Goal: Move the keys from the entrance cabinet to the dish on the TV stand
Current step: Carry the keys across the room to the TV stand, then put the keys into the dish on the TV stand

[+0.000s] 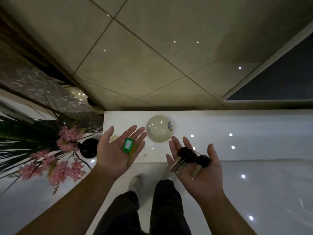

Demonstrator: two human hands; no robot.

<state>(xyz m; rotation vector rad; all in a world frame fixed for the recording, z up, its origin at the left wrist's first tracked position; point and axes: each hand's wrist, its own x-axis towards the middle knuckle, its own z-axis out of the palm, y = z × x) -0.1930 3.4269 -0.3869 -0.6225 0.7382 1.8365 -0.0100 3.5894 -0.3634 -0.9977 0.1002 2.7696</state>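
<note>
1. Green plastic marked one key tag (pixel 128 145), which lay with a brass-coloured key (pixel 131 156) on the flat, upturned palm of the left hand (pixel 118 150) at the centre of the frame; the tag carried a pale label, its writing too small to read.
2. Three black-headed keys (pixel 191 158) with silver blades rested on the right hand (pixel 199 168), right of centre, its palm up and fingers spread, merely cradling them without closing.
3. Neither hand gripped anything: both were slack and open, and the keys simply sat on them.
4. Just above and between the hands, a round, pale, translucent dish (pixel 159 128) stood on the white TV stand (pixel 220 133). It bore a small blue-and-red mark near its right rim and fine print near its left rim, neither legible. No keys lay in it; what else it held could not be told.
5. At the left of the frame, pink flowers (pixel 67 150) with dark leaves rose from a black vase (pixel 89 148).
6. Dark trouser legs (pixel 144 209) and a light foot showed at the bottom centre.
7. Beige wall tiles (pixel 152 56) filled the upper frame.
</note>
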